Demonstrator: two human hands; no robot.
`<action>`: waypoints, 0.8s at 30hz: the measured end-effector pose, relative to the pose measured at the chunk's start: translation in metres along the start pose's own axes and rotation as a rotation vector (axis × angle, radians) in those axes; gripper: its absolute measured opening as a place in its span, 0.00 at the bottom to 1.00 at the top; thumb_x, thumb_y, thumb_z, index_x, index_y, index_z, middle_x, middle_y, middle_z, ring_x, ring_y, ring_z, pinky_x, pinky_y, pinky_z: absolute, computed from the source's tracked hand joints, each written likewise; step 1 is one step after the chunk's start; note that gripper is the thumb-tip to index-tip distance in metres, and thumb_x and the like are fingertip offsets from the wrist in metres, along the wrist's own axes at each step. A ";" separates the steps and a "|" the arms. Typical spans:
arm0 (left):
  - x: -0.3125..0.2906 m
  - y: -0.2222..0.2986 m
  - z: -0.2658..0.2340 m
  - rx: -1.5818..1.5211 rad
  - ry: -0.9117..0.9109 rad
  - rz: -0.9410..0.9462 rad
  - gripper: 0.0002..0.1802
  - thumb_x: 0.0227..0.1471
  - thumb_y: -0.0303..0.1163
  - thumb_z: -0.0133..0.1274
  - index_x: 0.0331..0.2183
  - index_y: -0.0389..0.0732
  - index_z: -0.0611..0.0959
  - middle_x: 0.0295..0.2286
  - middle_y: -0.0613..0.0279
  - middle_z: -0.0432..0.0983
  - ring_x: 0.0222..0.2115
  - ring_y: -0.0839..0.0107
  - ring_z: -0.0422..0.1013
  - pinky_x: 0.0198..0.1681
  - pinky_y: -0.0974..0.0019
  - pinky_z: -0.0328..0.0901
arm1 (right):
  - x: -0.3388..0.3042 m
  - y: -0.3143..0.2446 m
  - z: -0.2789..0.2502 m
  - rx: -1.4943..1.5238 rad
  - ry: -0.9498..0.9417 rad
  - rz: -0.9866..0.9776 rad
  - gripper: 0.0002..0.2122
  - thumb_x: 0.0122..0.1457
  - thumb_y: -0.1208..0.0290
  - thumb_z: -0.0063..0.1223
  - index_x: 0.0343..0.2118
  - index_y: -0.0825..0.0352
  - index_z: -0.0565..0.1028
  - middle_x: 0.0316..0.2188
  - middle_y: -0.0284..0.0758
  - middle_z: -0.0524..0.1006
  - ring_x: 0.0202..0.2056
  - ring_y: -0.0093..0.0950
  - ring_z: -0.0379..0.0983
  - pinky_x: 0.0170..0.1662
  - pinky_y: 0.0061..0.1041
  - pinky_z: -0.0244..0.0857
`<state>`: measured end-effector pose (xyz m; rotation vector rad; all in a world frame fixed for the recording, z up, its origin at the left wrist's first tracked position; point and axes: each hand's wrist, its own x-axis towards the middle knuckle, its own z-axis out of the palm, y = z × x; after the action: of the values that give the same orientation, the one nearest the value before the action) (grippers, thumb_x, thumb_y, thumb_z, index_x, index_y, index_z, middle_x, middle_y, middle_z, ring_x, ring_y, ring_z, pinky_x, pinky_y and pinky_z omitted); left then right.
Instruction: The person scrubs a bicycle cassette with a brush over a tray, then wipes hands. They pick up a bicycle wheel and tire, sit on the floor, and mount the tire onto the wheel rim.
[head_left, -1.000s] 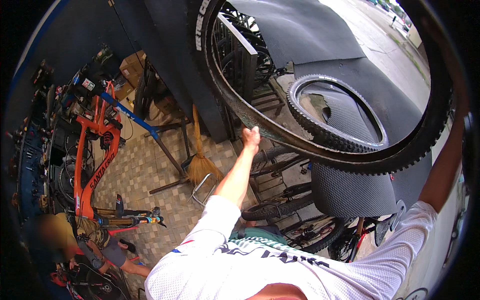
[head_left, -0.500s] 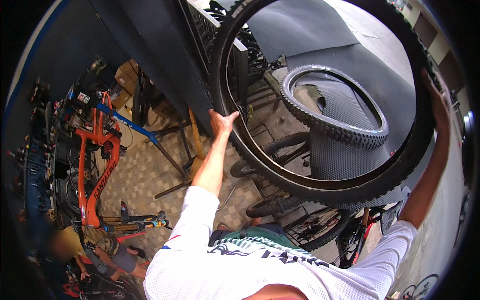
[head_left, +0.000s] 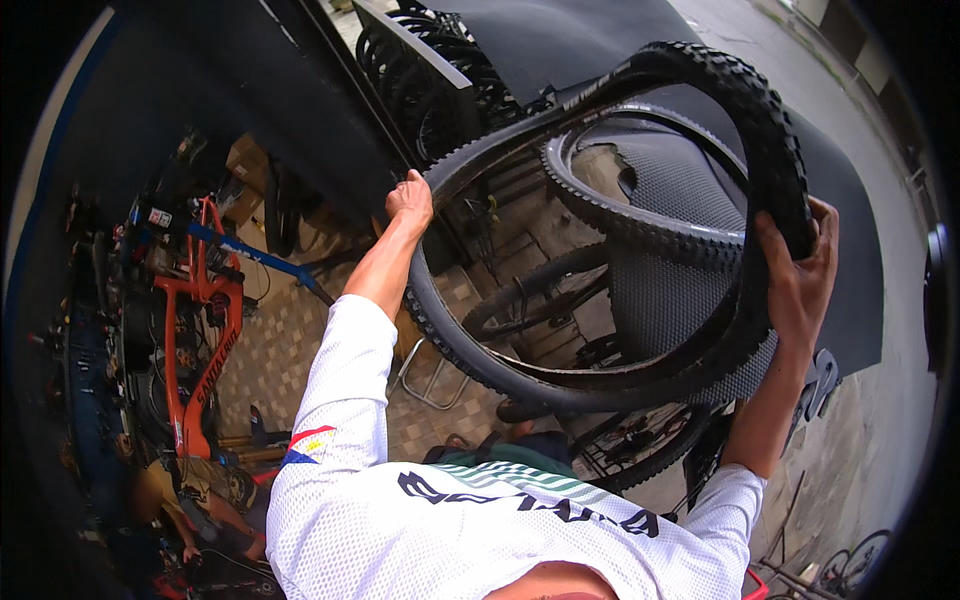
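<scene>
Left hand [head_left: 410, 202]: grip clenched on the left side of a black bicycle tyre [head_left: 560, 392], fist closed, with a knuckle side showing. Right hand [head_left: 803, 268]: grip grasping the same tyre at its right side, the thumb on the near face and the fingers passing behind the tread.

The tyre is held in the air between the two hands, in front of the person. Its loop is bent out of round: the upper strand rises from the left hand to a tight curve at upper right, then drops to the right hand; the lower strand sags below both. Knobs show along the outer face.

Beyond it, a second tyre [head_left: 602, 206] rests on a dark textured mat [head_left: 655, 320], its left portion showing past the mat's left edge. Whether the two tyres touch cannot be told; the held one overlaps it in view. Below the mat's near edge stands a bicycle wheel [head_left: 665, 468].

To the left, over the tiled floor [head_left: 280, 350], are an orange bicycle frame [head_left: 212, 372] and a blue tube [head_left: 255, 254]. A co-worker [head_left: 205, 512] is at lower left, partly in shadow.
</scene>
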<state>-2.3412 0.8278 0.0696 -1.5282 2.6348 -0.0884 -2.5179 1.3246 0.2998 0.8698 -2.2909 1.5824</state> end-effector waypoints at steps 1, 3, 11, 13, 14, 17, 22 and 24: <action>-0.001 0.008 -0.001 0.024 -0.003 0.036 0.22 0.57 0.31 0.53 0.51 0.34 0.69 0.46 0.40 0.79 0.46 0.49 0.79 0.46 0.48 0.75 | 0.001 0.000 0.002 -0.025 0.001 0.020 0.25 0.55 0.61 0.67 0.51 0.65 0.68 0.44 0.43 0.76 0.44 0.34 0.79 0.48 0.28 0.75; -0.003 0.019 -0.004 0.030 -0.029 0.072 0.24 0.56 0.31 0.55 0.52 0.34 0.69 0.46 0.40 0.78 0.47 0.49 0.78 0.46 0.48 0.75 | 0.006 0.003 0.004 -0.068 -0.004 0.057 0.25 0.55 0.61 0.67 0.51 0.66 0.68 0.46 0.44 0.77 0.45 0.36 0.79 0.49 0.30 0.76; -0.014 0.044 -0.021 -0.051 -0.051 0.094 0.34 0.49 0.31 0.58 0.55 0.28 0.68 0.48 0.39 0.77 0.49 0.48 0.77 0.48 0.48 0.73 | 0.010 0.007 0.018 -0.099 -0.025 -0.037 0.23 0.57 0.66 0.66 0.50 0.69 0.68 0.45 0.46 0.78 0.44 0.36 0.80 0.49 0.32 0.77; -0.013 0.040 -0.035 -0.075 -0.117 0.104 0.32 0.48 0.31 0.55 0.54 0.27 0.69 0.46 0.38 0.78 0.48 0.48 0.77 0.49 0.49 0.73 | 0.009 0.004 0.024 -0.104 -0.003 -0.079 0.22 0.57 0.67 0.65 0.50 0.69 0.68 0.44 0.45 0.78 0.44 0.36 0.79 0.49 0.31 0.76; -0.011 0.037 -0.047 -0.091 -0.144 0.106 0.32 0.48 0.32 0.54 0.54 0.26 0.69 0.45 0.37 0.79 0.48 0.49 0.78 0.49 0.50 0.73 | 0.012 0.005 0.023 -0.182 0.021 -0.110 0.22 0.57 0.67 0.65 0.50 0.69 0.68 0.43 0.45 0.79 0.44 0.35 0.79 0.49 0.31 0.76; -0.025 0.008 -0.089 -0.168 0.036 0.131 0.29 0.50 0.33 0.50 0.51 0.26 0.72 0.41 0.35 0.80 0.47 0.49 0.78 0.49 0.50 0.73 | 0.015 0.013 -0.008 -0.269 0.128 -0.117 0.21 0.58 0.68 0.64 0.50 0.67 0.68 0.43 0.44 0.79 0.43 0.35 0.79 0.47 0.30 0.74; -0.067 -0.033 0.019 -0.310 0.074 0.042 0.25 0.50 0.31 0.46 0.48 0.25 0.73 0.45 0.27 0.75 0.49 0.37 0.73 0.54 0.46 0.68 | 0.019 0.008 0.015 -0.220 0.059 0.000 0.21 0.57 0.68 0.64 0.50 0.66 0.68 0.42 0.42 0.78 0.43 0.34 0.78 0.47 0.32 0.71; -0.062 -0.050 0.043 -0.498 -0.105 -0.068 0.23 0.50 0.30 0.46 0.47 0.26 0.74 0.46 0.26 0.74 0.50 0.35 0.72 0.56 0.46 0.66 | 0.020 0.006 0.025 -0.207 -0.053 -0.107 0.22 0.56 0.67 0.65 0.51 0.65 0.70 0.42 0.41 0.78 0.44 0.33 0.77 0.50 0.32 0.70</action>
<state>-2.2629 0.8569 0.0350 -1.6908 2.6442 0.6708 -2.5331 1.2963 0.2952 0.9719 -2.3493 1.2661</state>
